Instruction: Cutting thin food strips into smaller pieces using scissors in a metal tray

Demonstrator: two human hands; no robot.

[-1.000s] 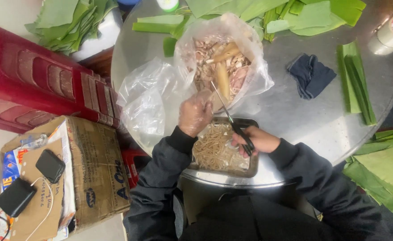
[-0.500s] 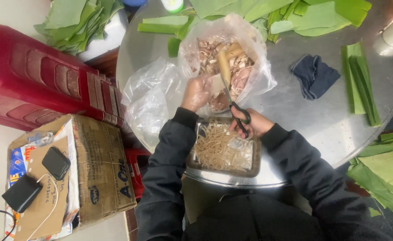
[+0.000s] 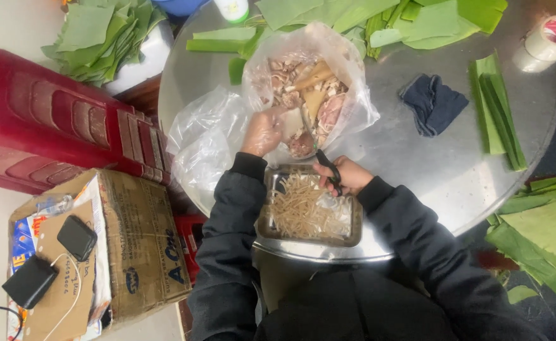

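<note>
My left hand [image 3: 263,131], in a thin clear glove, holds a pale piece of meat at the mouth of a clear plastic bag [image 3: 309,82] filled with meat pieces. Just right of it, my right hand [image 3: 349,175] grips black-handled scissors [image 3: 326,165] whose blades point up toward that piece. Below both hands a rectangular metal tray [image 3: 354,230] holds a heap of thin pale strips. Everything rests on a round metal table [image 3: 410,158].
Green leaves lie along the table's far edge [image 3: 379,19] and in a folded strip stack [image 3: 496,110]. A dark cloth [image 3: 433,104], a tape roll [image 3: 546,41] and empty plastic bags [image 3: 205,142] are on the table. Left stand a red plastic stool [image 3: 50,126] and a cardboard box [image 3: 101,246].
My left hand has reached a little farther up into the bag's mouth. The scissors have tilted toward the meat piece. The camera view has shifted slightly.
</note>
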